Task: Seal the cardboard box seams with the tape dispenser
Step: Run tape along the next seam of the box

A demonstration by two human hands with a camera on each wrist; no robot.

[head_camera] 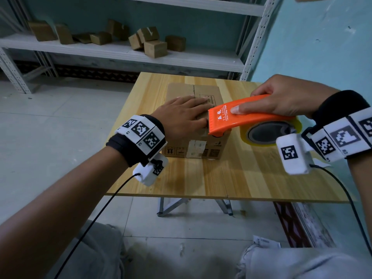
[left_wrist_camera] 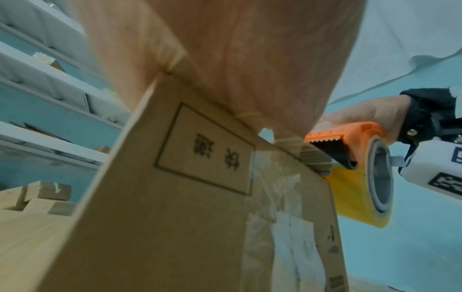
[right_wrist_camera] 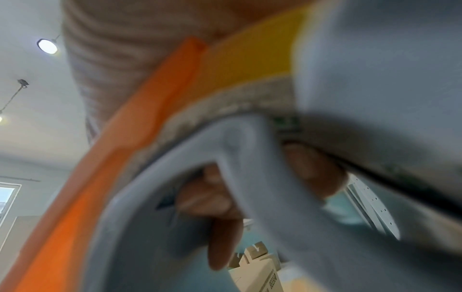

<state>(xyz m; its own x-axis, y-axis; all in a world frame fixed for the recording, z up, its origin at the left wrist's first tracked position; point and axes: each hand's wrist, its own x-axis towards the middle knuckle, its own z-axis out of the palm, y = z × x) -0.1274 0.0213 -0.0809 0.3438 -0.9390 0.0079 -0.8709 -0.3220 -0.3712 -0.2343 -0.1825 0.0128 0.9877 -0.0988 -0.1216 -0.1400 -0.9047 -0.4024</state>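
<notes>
A closed brown cardboard box [head_camera: 198, 147] [left_wrist_camera: 175, 217] [right_wrist_camera: 257, 274] stands on the wooden table [head_camera: 231, 178]. My left hand [head_camera: 182, 113] [left_wrist_camera: 237, 59] lies flat on the box top, fingers straight and pressing down. My right hand [head_camera: 281, 97] grips an orange tape dispenser [head_camera: 241, 115] [left_wrist_camera: 350, 142] [right_wrist_camera: 112, 158] loaded with a yellowish tape roll [head_camera: 269, 133] [left_wrist_camera: 360, 193], thumb on its top. The dispenser's toothed front edge sits at the box's near right top edge, next to my left fingertips. In the right wrist view, fingers [right_wrist_camera: 220, 217] curl inside the roll's grey core.
A white metal shelf [head_camera: 120, 51] behind the table carries several small cardboard boxes [head_camera: 155, 48]. A blue wall [head_camera: 322, 47] stands to the right. Folding legs [head_camera: 171, 206] hold the table up. Cables hang from both wrist cameras. A paper slip [head_camera: 265, 241] lies on the floor.
</notes>
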